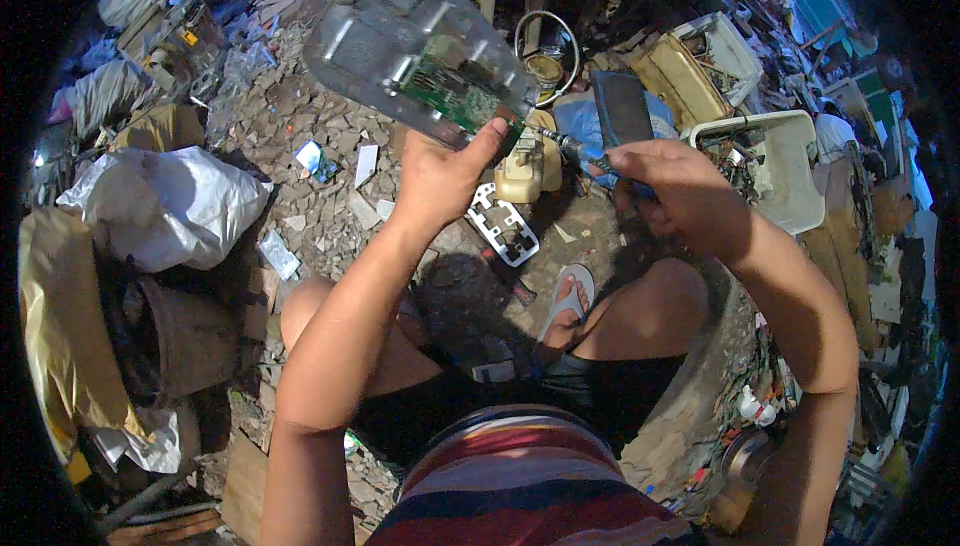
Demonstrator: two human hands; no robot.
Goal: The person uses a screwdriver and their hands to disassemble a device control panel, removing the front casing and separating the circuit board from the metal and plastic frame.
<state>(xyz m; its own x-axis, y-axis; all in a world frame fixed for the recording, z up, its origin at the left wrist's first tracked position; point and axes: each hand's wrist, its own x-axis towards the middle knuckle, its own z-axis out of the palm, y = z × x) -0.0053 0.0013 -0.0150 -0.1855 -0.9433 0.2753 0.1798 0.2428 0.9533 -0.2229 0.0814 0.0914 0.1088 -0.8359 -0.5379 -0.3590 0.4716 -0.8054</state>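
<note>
My left hand [446,182] is closed on the near corner of a grey panel with raised rectangular sections [375,41], held tilted up in front of me. A green circuit board [448,94] is on the panel's near part, under my thumb. My right hand [682,182] grips a screwdriver with a blue handle [588,154]. Its shaft points left toward the corner of the board; I cannot tell whether the tip touches it. Below the tool is a yellowish plastic block [524,172]. On the ground near my left wrist lies a white plastic frame with cutouts [504,227].
A cream bin [800,186] with scrap stands to the right, behind it a beige casing [680,76]. White sacks [170,206] and a dark bucket [190,336] sit at the left. A metal ring [575,51] is ahead. Broken pieces litter the ground.
</note>
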